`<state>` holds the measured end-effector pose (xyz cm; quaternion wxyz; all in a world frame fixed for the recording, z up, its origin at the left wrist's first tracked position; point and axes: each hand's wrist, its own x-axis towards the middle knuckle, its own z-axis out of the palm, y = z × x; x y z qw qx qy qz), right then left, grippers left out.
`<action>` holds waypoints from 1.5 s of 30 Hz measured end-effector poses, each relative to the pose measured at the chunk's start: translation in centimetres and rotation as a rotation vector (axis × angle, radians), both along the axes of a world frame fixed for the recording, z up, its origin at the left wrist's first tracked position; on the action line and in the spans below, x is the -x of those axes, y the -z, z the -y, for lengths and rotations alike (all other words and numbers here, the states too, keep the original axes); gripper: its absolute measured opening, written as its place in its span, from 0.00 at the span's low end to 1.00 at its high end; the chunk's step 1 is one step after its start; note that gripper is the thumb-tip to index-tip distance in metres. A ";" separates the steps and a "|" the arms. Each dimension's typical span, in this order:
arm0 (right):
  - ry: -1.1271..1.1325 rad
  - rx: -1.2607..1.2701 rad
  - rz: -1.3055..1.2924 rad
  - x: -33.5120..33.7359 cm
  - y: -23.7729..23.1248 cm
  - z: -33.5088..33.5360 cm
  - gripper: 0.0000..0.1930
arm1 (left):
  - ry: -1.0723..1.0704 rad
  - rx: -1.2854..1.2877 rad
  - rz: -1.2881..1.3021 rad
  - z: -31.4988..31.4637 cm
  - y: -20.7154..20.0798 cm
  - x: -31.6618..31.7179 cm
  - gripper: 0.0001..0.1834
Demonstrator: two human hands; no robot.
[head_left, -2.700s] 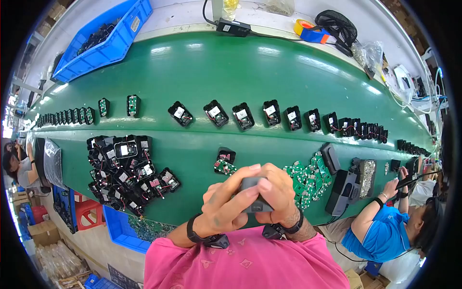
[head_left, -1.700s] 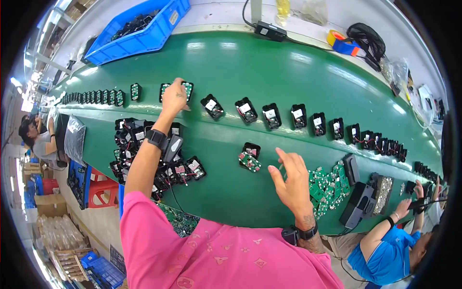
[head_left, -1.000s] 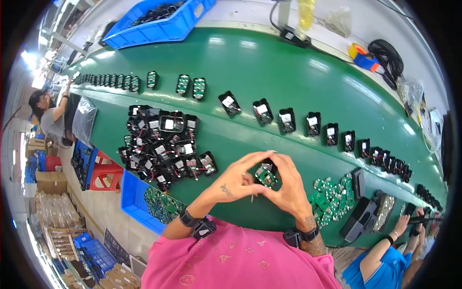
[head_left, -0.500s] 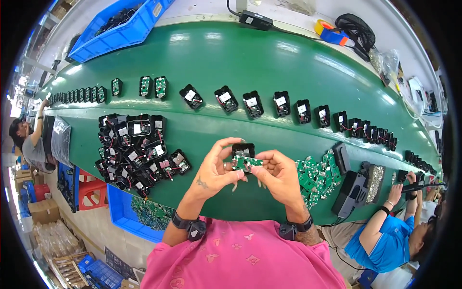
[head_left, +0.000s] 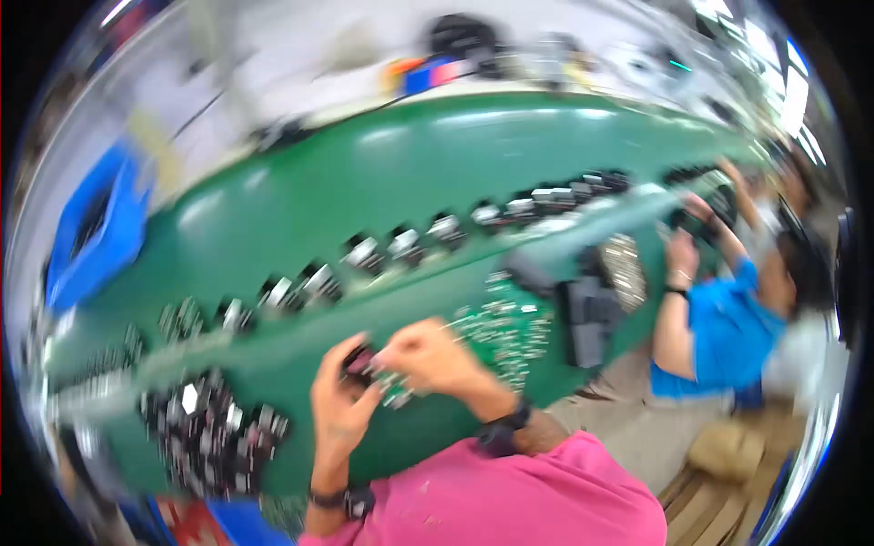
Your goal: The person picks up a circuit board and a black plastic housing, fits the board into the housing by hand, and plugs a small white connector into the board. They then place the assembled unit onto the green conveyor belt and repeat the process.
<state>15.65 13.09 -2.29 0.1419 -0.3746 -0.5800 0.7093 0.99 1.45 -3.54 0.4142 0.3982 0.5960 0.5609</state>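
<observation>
The whole picture is smeared by motion. My left hand (head_left: 339, 405) is closed round a small black housing (head_left: 357, 362), its open side facing up. My right hand (head_left: 432, 353) is at the housing's right side, thumb and fingers pinched together near its rim; what they pinch is too blurred to make out. A green circuit board (head_left: 393, 391) shows just under my right hand, beside the left thumb. Whether it is gripped or hangs from the housing, I cannot tell. To the right lies a pile of green circuit boards (head_left: 510, 332).
A heap of black housings (head_left: 205, 432) lies left on the green table (head_left: 300, 218). A row of housings (head_left: 362, 253) crosses it. Right stand a dark grey device (head_left: 590, 318) and a pack of small metal parts (head_left: 624, 271). A co-worker in a blue shirt (head_left: 719, 332) works beyond; a blue bin (head_left: 100, 227) stands far left.
The view has swung to the right and blurred. My right hand has moved from the circuit board's edge to the housing's rim, and the board now sits lower, below that hand.
</observation>
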 end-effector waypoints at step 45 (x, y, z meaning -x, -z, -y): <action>0.176 -0.730 -0.028 -1.9 0.8 3.8 0.13 | -0.148 -0.054 0.197 0.1 -0.7 -3.3 0.20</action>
